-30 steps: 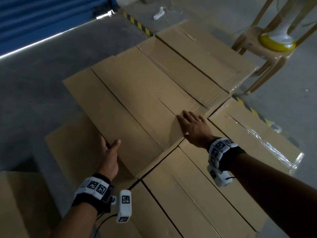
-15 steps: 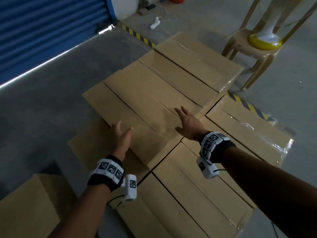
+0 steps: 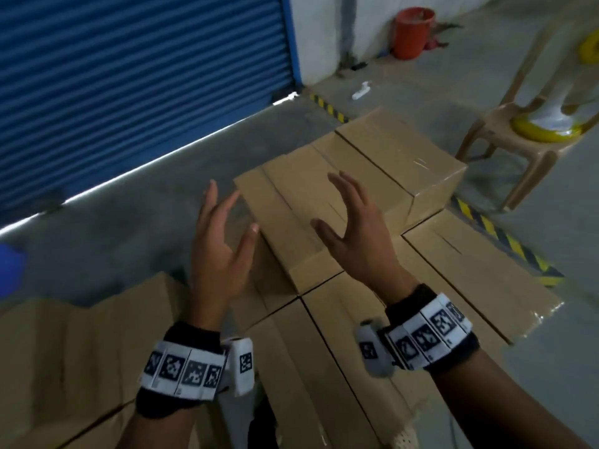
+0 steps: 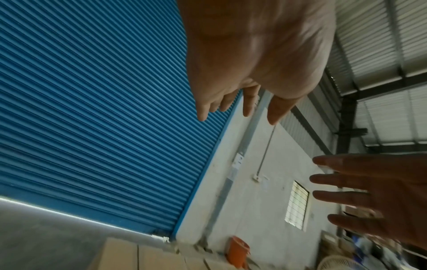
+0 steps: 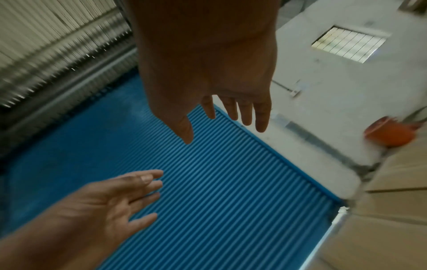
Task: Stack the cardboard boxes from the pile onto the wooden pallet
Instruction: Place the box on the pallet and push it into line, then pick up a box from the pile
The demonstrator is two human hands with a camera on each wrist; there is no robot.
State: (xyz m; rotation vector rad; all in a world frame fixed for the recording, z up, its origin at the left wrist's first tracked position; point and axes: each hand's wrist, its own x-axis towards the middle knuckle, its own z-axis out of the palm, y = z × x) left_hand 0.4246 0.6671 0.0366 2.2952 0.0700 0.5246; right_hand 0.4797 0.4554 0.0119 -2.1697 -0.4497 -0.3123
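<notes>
Both hands hover empty above the stacked cardboard boxes [image 3: 324, 202], the left hand [image 3: 220, 254] and right hand [image 3: 356, 241] each with an open, spread grip. The step in hand looks like the gap between boxes. Next comes fetching another from the pile; the pallet itself is hidden.

A blue shutter [image 3: 139, 82] fills the far left, its foot meeting the grey floor [image 3: 123, 228]. Right of it stands a white wall [image 3: 337, 30] with an orange bucket [image 3: 411, 32] at its base. A tan chair [image 3: 505, 124] at far right carries a yellow-and-white object [image 3: 547, 124]. Striped tape [image 3: 505, 238] marks the floor nearby.
</notes>
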